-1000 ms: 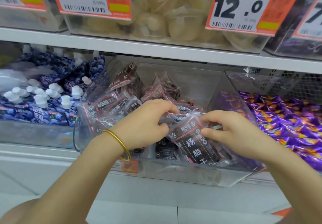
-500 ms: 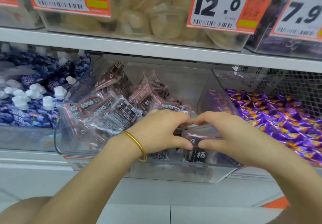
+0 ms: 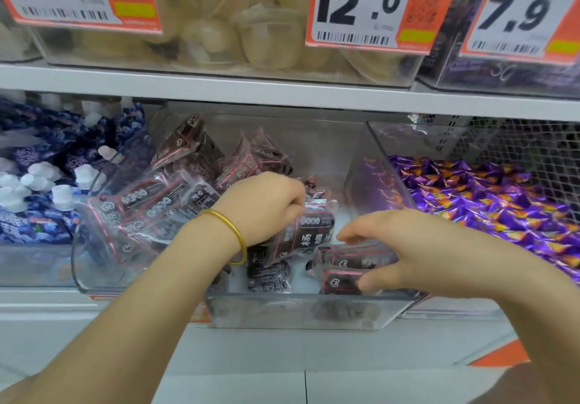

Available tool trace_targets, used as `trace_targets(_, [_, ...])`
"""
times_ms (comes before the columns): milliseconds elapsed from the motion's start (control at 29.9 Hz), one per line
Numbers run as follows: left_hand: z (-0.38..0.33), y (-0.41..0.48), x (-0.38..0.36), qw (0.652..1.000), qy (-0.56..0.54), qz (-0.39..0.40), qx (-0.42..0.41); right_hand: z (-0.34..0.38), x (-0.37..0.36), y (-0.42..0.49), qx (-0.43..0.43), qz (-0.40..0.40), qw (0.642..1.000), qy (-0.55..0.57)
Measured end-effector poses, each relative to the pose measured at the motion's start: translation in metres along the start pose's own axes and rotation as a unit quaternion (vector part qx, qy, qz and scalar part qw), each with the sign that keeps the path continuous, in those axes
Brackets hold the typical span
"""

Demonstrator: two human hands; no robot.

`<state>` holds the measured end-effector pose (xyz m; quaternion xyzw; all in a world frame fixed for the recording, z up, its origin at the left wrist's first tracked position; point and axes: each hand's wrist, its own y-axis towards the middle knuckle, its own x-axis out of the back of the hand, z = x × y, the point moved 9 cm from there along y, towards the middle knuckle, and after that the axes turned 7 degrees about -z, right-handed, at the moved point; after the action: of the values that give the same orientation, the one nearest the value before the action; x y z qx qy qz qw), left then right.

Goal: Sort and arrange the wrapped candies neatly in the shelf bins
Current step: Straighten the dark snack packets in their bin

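A clear plastic bin (image 3: 282, 312) on the middle shelf holds several dark candy packets with pink edging (image 3: 163, 202), stacked along its left side. My left hand (image 3: 266, 206), with a gold bangle on the wrist, grips a dark packet with white characters (image 3: 309, 234) near the bin's middle. My right hand (image 3: 392, 253) holds one or two dark packets (image 3: 348, 265) low at the bin's front right, thumb under them and fingers over the top. A further packet (image 3: 266, 273) lies on the bin floor between my hands.
A bin of blue spouted pouches (image 3: 40, 190) sits to the left. Purple and orange wrapped candies (image 3: 489, 202) fill the wire-backed bin on the right. The upper shelf (image 3: 282, 89) carries bins with price tags 9.9, 12.0 (image 3: 361, 8) and 7.9.
My hands have moved apart. The left one now holds a packet at the bin's middle, and the right one has gone down to the front right corner with its packets.
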<state>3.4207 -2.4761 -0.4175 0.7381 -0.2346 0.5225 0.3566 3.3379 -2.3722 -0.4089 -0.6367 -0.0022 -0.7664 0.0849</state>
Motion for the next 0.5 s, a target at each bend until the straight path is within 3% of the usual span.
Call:
trace_targets(134, [-0.016,0.015,0.005,0.999,-0.016,-0.036,-0.013,-0.003,0.002,0.002,0.001,-0.001,0.998,0.064])
trace_targets(234, [-0.018,0.021,0.006,0.99,-0.129,-0.061,0.013,-0.007,0.003,0.003,-0.009,-0.01,0.997,0.079])
trace_targets(301, [-0.02,0.022,-0.007,0.969,-0.245,0.004,0.04,-0.008,0.006,0.003,-0.011,-0.029,0.997,0.074])
trace_targets(401, [-0.028,0.011,-0.035,0.903,-0.392,0.156,0.085,-0.009,0.009,0.002,-0.015,-0.059,0.997,0.049])
trace_targets(501, [-0.025,0.007,-0.035,0.892,-0.416,0.156,0.082,-0.011,0.012,0.003,-0.022,-0.084,0.996,0.015])
